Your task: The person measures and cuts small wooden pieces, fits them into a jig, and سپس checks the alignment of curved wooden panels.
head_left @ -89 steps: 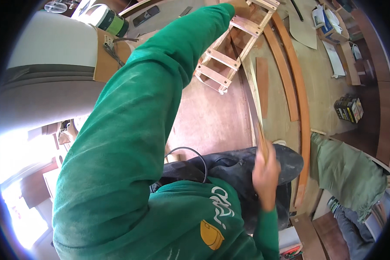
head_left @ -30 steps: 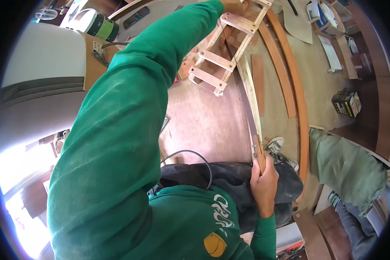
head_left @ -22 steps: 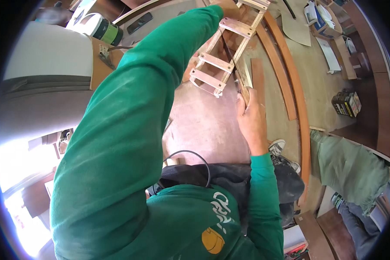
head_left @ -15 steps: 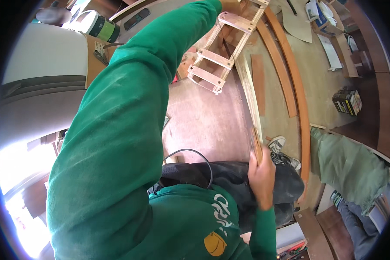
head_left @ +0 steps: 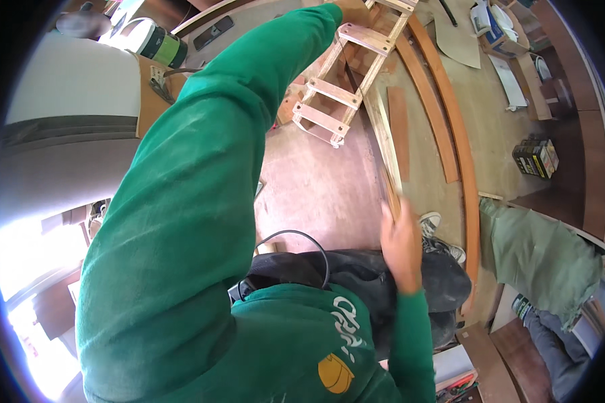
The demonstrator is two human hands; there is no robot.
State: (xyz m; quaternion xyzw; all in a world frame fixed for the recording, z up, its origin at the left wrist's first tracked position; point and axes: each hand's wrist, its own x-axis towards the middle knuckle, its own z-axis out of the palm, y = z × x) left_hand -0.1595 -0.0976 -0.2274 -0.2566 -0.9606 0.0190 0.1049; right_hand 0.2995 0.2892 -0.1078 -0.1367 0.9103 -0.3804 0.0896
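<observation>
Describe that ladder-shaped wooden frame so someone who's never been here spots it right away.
Follow the big green left sleeve up to the left hand near the top edge. The ladder-shaped wooden frame slants down on the sleeve's right side. Unlike the plain planks farther right, it has crosspieces joining its rails.

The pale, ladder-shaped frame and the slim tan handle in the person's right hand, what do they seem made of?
Pale, ladder-shaped frame: probably bare wood with a matte finish, judging by its pinkish and straw tones and flat slats. Slim tan handle in the right hand: likely wood too, from its warm brown colour, but blur hides grain and finish.
</observation>
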